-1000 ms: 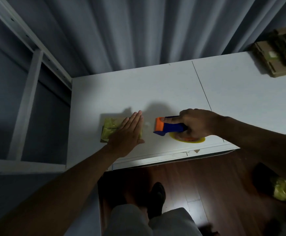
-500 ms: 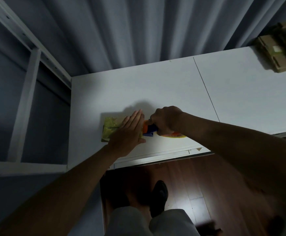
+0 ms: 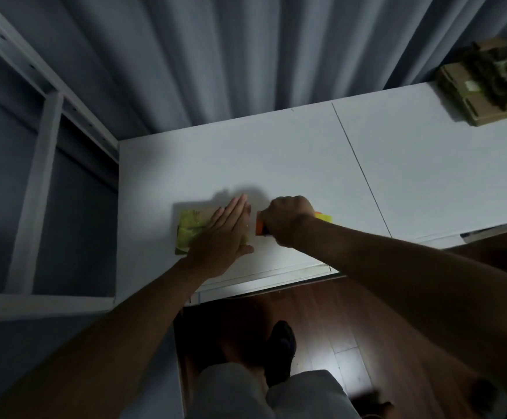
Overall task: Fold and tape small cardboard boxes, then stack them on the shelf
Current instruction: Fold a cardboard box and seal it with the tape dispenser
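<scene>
Pressed flat under the open-fingered left hand point(image 3: 225, 237): small box point(image 3: 190, 229), near-left on the surface point(image 3: 276, 152). Just right, clenched round the tape dispenser point(image 3: 259, 226): right hand point(image 3: 287, 219). Probably light, crushable; best gripped by its edges. Mostly hidden, tape seam unreadable. Far right, dim cardboard pile point(image 3: 488, 86).

A white table point(image 3: 276, 158) carries a small taped box point(image 3: 190, 226) and, far right, cardboard flats point(image 3: 469, 98).

Bare forearms, no sleeves, nothing worn on either wrist.
Below the hands point(image 3: 225, 234), light grey trousers point(image 3: 264, 394) and one dark shoe point(image 3: 280, 343).
</scene>
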